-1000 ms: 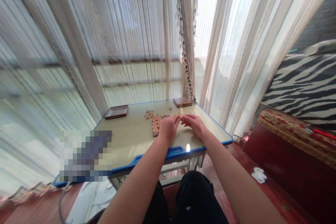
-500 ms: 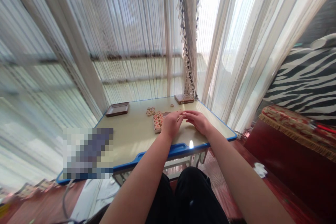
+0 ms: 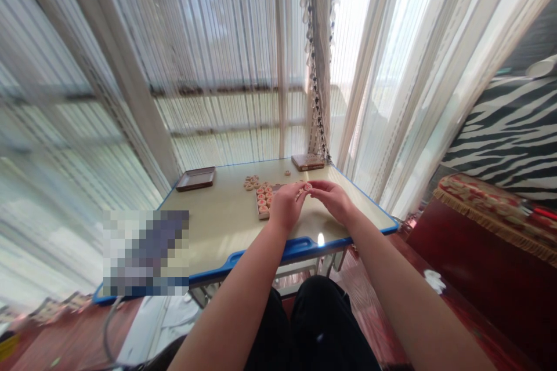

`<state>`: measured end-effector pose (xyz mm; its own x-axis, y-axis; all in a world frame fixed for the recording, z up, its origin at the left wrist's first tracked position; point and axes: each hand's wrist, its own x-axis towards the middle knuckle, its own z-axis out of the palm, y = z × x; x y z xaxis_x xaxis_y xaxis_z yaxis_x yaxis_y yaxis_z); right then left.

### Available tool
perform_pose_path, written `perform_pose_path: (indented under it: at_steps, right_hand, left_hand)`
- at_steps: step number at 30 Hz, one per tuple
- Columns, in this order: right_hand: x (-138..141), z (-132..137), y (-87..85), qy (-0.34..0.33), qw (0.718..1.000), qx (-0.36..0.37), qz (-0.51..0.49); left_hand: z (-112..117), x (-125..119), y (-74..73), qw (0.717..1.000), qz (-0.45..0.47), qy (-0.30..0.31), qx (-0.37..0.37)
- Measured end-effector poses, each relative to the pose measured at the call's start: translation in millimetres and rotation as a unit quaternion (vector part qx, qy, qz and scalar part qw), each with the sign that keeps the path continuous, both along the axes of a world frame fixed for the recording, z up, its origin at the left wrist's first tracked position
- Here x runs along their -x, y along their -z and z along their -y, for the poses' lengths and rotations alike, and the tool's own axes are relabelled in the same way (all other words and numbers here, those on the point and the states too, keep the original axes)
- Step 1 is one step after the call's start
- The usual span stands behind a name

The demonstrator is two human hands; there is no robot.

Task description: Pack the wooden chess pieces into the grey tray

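My right hand (image 3: 333,200) pinches a round xiangqi piece (image 3: 308,186) with a reddish mark between thumb and fingers. Right beside it, my left hand (image 3: 287,203) is curled with its fingertips close to that piece; small pale pieces seem to show at its fingers, though the palm is hidden. Just left of my left hand lies an open box (image 3: 263,215) with rows of round pieces with red characters (image 3: 262,202); my left hand covers its right part. Loose xiangqi pieces (image 3: 251,182) lie behind the box, and a single piece (image 3: 288,173) sits farther back.
A brown tray-like lid (image 3: 195,178) lies at the table's back left, and a flat brown box (image 3: 308,162) at the back right. The pale table (image 3: 209,237) has a blue edge. A blurred-out object (image 3: 148,252) occupies its left front corner. Sheer curtains (image 3: 226,69) hang behind.
My right fingers have shifted slightly, and the xiangqi piece between the hands now shows its face. The view has moved a little; box and loose pieces stay put.
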<state>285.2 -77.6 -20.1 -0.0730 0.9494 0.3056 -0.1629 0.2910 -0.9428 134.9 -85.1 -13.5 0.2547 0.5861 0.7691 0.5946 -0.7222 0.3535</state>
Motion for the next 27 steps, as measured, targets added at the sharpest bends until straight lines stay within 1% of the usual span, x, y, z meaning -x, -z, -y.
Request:
perform_pose_path:
  at_steps: [4, 7, 10, 13, 15, 16, 18, 20, 22, 25, 27]
  right_hand:
    - [0.6, 2.7, -1.5, -0.006, 1.000, -0.005, 0.007]
    - [1.4, 3.8, -1.1, 0.001, 0.999, -0.016, 0.046]
    - [2.1, 3.6, 0.6, 0.005, 0.995, -0.028, 0.091]
    - [2.0, 2.7, 3.6, 0.020, 0.991, -0.035, 0.130]
    - [2.1, 2.4, 5.5, 0.025, 0.985, -0.044, 0.163]
    - [2.6, 2.5, 6.2, 0.025, 0.981, -0.052, 0.184]
    - [5.4, 3.0, 6.4, 0.025, 0.970, -0.070, 0.233]
    - [11.8, 3.4, 4.4, 0.029, 0.957, -0.082, 0.277]
    - [22.0, 3.1, 0.6, 0.024, 0.948, -0.079, 0.307]
    - [41.4, 2.1, -5.3, 0.021, 0.942, -0.090, 0.322]
    - [53.2, 2.3, -7.3, 0.044, 0.928, -0.141, 0.342]
  left_hand:
    - [1.8, 1.8, 1.7, 1.000, -0.003, -0.010, 0.001]
    - [4.5, 5.8, 3.9, 0.999, -0.037, -0.009, 0.011]
    - [7.9, 13.8, 2.2, 0.998, -0.059, -0.017, 0.022]
    - [8.6, 30.9, -3.6, 0.998, -0.029, -0.051, 0.031]
    - [6.6, 48.5, -6.7, 0.998, -0.024, -0.043, 0.050]
    - [5.2, 58.4, -7.2, 0.997, -0.033, -0.028, 0.066]
    - [2.8, 78.1, -5.8, 0.996, -0.034, -0.022, 0.085]
    - [2.3, 94.1, -2.2, 0.995, -0.037, -0.029, 0.088]
    - [3.6, 103.6, 1.9, 0.995, -0.041, -0.044, 0.082]
    - [6.9, 106.2, 5.9, 0.994, -0.060, -0.061, 0.063]
    - [9.4, 103.5, 6.6, 0.994, -0.066, -0.070, 0.048]
